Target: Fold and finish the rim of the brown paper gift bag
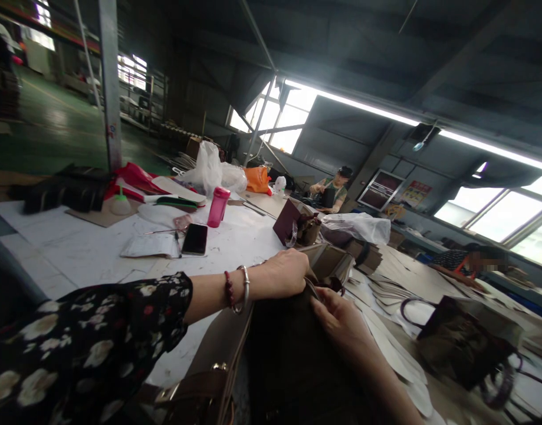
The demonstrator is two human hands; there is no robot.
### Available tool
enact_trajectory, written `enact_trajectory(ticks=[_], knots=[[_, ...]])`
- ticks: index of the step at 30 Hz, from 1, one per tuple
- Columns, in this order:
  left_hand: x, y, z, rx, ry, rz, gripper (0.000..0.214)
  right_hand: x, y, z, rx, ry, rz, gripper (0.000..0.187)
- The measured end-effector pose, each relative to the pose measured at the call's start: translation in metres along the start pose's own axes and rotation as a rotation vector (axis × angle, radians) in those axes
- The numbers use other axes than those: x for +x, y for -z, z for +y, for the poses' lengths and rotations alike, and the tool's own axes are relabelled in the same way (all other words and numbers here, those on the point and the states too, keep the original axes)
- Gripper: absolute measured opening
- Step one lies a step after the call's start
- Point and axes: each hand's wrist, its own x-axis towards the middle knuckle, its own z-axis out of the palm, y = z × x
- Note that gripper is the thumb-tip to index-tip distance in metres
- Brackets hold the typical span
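Note:
A dark brown handbag (292,354) fills the bottom middle of the view, close to me, with a brown strap and a metal buckle on its left side. At the bag's far upper edge, my left hand (283,273) is closed on the rim, knuckles up. My right hand (341,321) pinches the same rim just to the right, thumb on the near face and fingers behind. The two hands are almost touching. Part of the bag lies in shadow, and its lower end is out of view.
A phone (194,239), a notebook (150,245) and a pink bottle (218,206) are on the white table (239,236). Other handbags (467,339) stand to the right, near stacked cut pieces (398,286). Beyond the table a co-worker (335,192) sits; another person (460,260) is at right.

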Motion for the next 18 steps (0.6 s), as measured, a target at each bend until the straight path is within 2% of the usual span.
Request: enact_trajectory(ticks=[5,10,18], knots=[[-0.002,0.001,0.002,-0.001,0.037,-0.021,0.021,0.007,0.002,-0.002,-0.007,0.012,-0.01,0.037],[-0.004,0.004,0.005,0.0,0.05,-0.034,0.02,0.015,0.001,-0.003,-0.119,-0.011,0.017,0.029],[-0.002,0.009,0.0,0.022,-0.022,-0.04,0.016,0.014,-0.002,-0.01,-0.267,-0.034,0.09,0.025]])
